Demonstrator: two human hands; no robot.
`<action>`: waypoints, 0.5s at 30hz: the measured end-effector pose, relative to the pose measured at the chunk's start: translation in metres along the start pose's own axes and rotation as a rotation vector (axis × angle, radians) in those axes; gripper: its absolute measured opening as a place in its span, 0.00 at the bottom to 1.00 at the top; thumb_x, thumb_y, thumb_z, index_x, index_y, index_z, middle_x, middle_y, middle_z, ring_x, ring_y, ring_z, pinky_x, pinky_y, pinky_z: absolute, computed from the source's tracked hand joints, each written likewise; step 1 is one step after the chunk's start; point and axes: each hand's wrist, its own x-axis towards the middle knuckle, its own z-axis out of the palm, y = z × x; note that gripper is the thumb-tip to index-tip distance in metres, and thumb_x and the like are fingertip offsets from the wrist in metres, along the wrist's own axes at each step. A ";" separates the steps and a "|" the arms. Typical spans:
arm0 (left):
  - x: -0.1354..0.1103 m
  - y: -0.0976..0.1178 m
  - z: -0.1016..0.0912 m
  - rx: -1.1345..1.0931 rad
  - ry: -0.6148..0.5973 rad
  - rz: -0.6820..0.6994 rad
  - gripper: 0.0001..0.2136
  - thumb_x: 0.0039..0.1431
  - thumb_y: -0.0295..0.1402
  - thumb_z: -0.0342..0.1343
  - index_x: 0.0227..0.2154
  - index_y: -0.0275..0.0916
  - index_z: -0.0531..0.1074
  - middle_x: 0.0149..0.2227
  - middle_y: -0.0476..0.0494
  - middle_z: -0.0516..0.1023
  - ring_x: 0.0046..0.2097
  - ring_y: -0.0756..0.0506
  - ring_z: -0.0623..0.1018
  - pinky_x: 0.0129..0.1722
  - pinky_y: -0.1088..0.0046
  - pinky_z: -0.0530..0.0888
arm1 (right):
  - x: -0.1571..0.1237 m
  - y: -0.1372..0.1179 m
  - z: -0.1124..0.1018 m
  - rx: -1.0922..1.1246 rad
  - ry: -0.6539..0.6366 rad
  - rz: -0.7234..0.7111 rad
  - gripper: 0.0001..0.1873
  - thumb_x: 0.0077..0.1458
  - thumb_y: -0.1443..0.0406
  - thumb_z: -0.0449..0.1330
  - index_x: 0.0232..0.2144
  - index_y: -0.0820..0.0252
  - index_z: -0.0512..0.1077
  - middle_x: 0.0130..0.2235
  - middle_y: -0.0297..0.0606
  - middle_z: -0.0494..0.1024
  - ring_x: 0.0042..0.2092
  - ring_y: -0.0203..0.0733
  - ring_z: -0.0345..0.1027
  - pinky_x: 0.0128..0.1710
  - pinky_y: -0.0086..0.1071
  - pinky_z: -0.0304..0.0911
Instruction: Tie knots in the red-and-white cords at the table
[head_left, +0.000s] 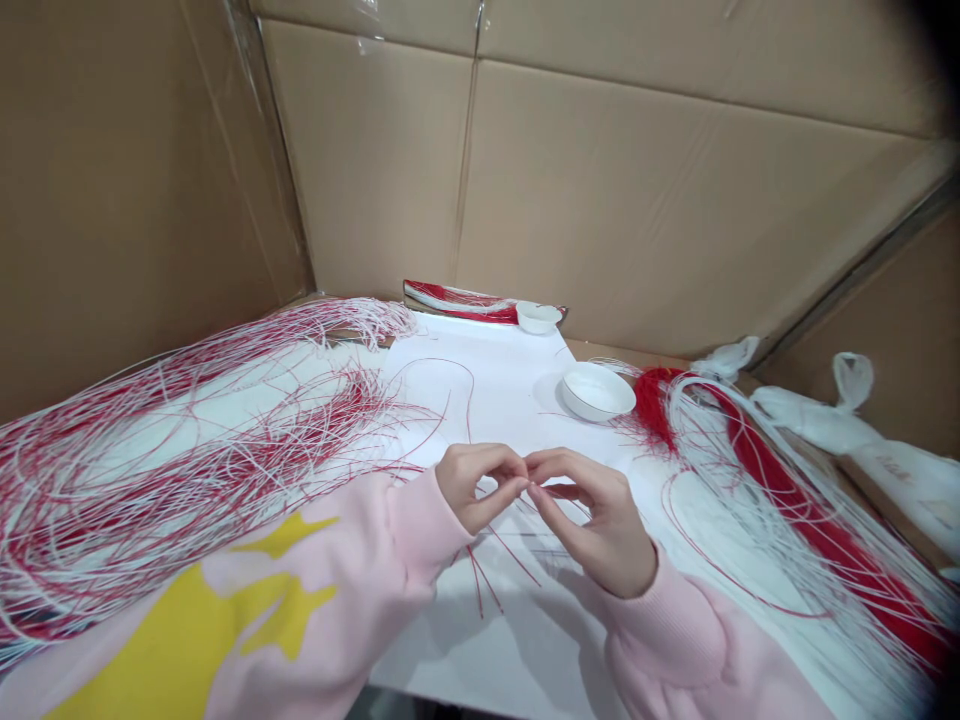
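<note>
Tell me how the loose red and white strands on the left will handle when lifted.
The loose red and white strands are probably light and floppy: they are very thin and lie in slack loops. They hold wide curves, so may be slightly springy. Lifting likely snags them, since they cross in a dense tangle.

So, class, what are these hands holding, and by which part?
Left hand and right hand seem to pinch thin red strands at the fingertips; where along the strands cannot be told.
</note>
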 end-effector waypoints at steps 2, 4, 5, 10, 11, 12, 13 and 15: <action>0.000 -0.001 0.000 0.024 0.007 -0.008 0.06 0.51 0.30 0.47 0.24 0.34 0.66 0.22 0.46 0.70 0.24 0.53 0.70 0.27 0.79 0.69 | 0.001 0.002 -0.004 -0.060 0.035 -0.014 0.05 0.44 0.73 0.52 0.24 0.60 0.63 0.35 0.39 0.72 0.36 0.39 0.66 0.28 0.29 0.66; 0.001 -0.001 -0.001 0.059 0.017 -0.004 0.06 0.51 0.29 0.47 0.23 0.34 0.66 0.21 0.47 0.69 0.24 0.53 0.69 0.26 0.80 0.68 | 0.003 0.006 -0.011 -0.153 0.098 -0.039 0.08 0.38 0.75 0.50 0.19 0.59 0.58 0.33 0.39 0.73 0.35 0.41 0.66 0.32 0.34 0.64; 0.001 -0.001 -0.002 0.074 0.022 0.002 0.06 0.51 0.29 0.47 0.23 0.34 0.66 0.21 0.48 0.69 0.23 0.54 0.68 0.25 0.80 0.67 | 0.004 0.008 -0.014 -0.200 0.125 -0.054 0.08 0.36 0.76 0.50 0.17 0.59 0.56 0.32 0.38 0.73 0.35 0.43 0.65 0.34 0.36 0.63; 0.003 -0.002 -0.002 0.081 0.017 0.017 0.05 0.51 0.28 0.47 0.23 0.34 0.65 0.21 0.48 0.68 0.23 0.54 0.67 0.25 0.81 0.66 | 0.006 0.011 -0.020 -0.210 0.096 -0.086 0.05 0.42 0.72 0.52 0.25 0.59 0.64 0.33 0.39 0.73 0.36 0.44 0.66 0.36 0.37 0.61; 0.002 -0.003 -0.002 0.076 0.013 0.014 0.05 0.51 0.28 0.47 0.23 0.34 0.65 0.21 0.48 0.68 0.23 0.54 0.67 0.25 0.81 0.66 | 0.005 0.010 -0.017 -0.186 0.069 -0.089 0.05 0.44 0.71 0.53 0.28 0.59 0.66 0.33 0.39 0.73 0.36 0.43 0.66 0.36 0.36 0.62; 0.002 -0.003 -0.001 0.070 0.010 0.010 0.05 0.51 0.28 0.47 0.24 0.33 0.65 0.21 0.48 0.68 0.23 0.54 0.67 0.25 0.81 0.66 | 0.005 0.009 -0.014 -0.167 0.046 -0.092 0.06 0.45 0.71 0.53 0.29 0.59 0.67 0.33 0.39 0.73 0.36 0.42 0.66 0.36 0.35 0.62; 0.002 -0.003 -0.001 0.065 0.007 0.005 0.05 0.51 0.28 0.47 0.24 0.33 0.66 0.21 0.48 0.68 0.23 0.54 0.67 0.25 0.81 0.66 | 0.004 0.008 -0.011 -0.154 0.027 -0.093 0.05 0.46 0.71 0.54 0.29 0.59 0.67 0.32 0.38 0.73 0.35 0.41 0.67 0.36 0.34 0.62; 0.001 -0.004 0.000 0.056 0.002 -0.008 0.06 0.51 0.29 0.48 0.24 0.33 0.66 0.21 0.47 0.68 0.23 0.54 0.67 0.25 0.80 0.67 | 0.003 0.007 -0.006 -0.133 0.011 -0.096 0.04 0.48 0.71 0.54 0.28 0.59 0.68 0.31 0.37 0.73 0.34 0.40 0.67 0.35 0.34 0.62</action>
